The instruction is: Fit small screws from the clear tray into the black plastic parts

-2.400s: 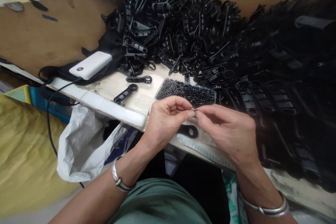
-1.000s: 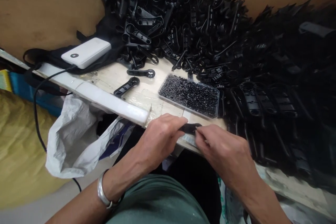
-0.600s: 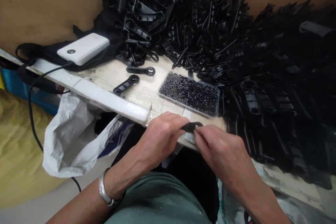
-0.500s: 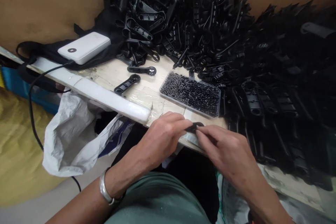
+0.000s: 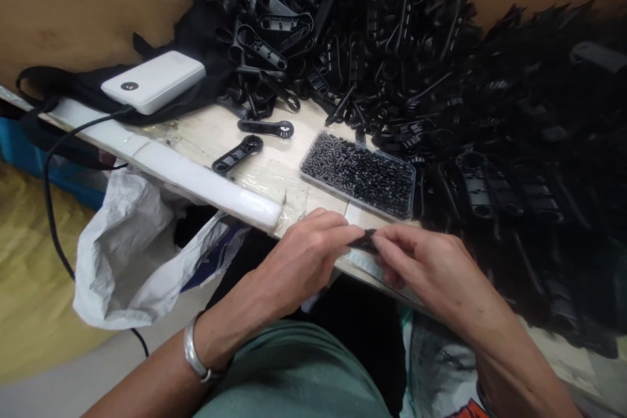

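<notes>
Both hands, the left hand (image 5: pixel 304 255) and the right hand (image 5: pixel 431 268), pinch one small black plastic part (image 5: pixel 363 243) at the near edge of the pale worktable (image 5: pixel 274 173) (brown board behind). A clear tray of tiny black bits (image 5: pixel 360 173) sits at 12 o'clock from it, with the big pile of black parts (image 5: pixel 392 46) beyond.

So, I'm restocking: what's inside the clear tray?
The clear tray is heaped with tiny black pieces, their type too small to tell; they cover its bottom.

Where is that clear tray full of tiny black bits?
In the head view the clear tray sits mid-table, just beyond both hands, the left hand and right hand, against the pile of black plastic parts.
</notes>
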{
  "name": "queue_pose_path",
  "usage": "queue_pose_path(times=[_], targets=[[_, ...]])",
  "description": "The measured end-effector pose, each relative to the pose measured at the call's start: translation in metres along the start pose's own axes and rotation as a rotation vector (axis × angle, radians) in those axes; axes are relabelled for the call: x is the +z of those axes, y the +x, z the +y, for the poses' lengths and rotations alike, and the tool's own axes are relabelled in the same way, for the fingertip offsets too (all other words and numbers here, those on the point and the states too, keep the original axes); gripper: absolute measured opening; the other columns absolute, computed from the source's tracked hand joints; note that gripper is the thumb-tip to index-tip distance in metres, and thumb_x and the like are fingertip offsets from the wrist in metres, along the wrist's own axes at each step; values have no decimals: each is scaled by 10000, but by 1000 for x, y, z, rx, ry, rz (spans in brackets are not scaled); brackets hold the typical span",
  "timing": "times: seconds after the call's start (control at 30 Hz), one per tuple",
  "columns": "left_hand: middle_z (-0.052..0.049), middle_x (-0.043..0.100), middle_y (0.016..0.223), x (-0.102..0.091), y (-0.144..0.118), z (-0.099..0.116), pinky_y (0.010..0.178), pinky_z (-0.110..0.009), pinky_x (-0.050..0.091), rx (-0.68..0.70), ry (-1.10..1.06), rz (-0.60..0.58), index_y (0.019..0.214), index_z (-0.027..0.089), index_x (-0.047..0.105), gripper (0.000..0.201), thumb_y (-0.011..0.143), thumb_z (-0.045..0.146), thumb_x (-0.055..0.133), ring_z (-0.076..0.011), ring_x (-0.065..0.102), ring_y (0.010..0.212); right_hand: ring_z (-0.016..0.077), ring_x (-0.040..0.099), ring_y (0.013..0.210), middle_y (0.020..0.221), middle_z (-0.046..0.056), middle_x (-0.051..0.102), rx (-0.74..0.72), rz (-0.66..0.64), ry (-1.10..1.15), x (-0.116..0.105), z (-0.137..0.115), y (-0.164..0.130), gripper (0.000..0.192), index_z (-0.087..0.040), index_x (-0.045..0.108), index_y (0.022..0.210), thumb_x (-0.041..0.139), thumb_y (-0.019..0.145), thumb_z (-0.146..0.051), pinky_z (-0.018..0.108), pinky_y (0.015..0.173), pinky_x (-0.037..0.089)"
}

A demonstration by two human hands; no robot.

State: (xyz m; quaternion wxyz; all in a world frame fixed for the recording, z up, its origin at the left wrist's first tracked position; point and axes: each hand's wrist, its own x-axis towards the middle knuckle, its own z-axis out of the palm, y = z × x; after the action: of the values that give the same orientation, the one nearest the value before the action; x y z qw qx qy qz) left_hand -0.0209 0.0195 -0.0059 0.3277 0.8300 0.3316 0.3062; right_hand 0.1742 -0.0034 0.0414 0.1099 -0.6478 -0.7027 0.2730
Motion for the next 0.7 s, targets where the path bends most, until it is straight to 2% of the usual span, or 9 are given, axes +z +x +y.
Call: queue_pose_path(times=[0.23,0.4,0.57,0.7], targets=[[-62,647,1031,1,1,0,856,-298,477,7,-11,35,918,173,650,187,892,79,491,-174,567,988,109,457,426,535,-36,521,-102,155,-233,9,-11,-4,275,-209,468,641,455,909,-270,260,458,298],[-45,665,956,1,3,0,808,-297,484,-2,-19,53,912,178,655,158,869,83,536,-166,582,912,139,498,449,543,-14,501,-173,124,-376,12,-11,-6,204,-207,438,688,417,883,-150,290,473,288],[-32,670,921,3,4,-3,784,-290,477,1,-15,92,913,171,652,147,847,74,564,-158,578,874,144,490,422,557,-5,501,-232,95,-610,13,-17,-7,214,-204,422,683,436,757,-4,299,458,267],[-39,663,938,3,3,-5,813,-279,469,35,-23,72,905,156,654,191,858,41,509,-149,568,890,168,481,417,571,20,515,-324,111,-836,16,-31,-9,253,-188,482,715,431,662,54,311,442,221]])
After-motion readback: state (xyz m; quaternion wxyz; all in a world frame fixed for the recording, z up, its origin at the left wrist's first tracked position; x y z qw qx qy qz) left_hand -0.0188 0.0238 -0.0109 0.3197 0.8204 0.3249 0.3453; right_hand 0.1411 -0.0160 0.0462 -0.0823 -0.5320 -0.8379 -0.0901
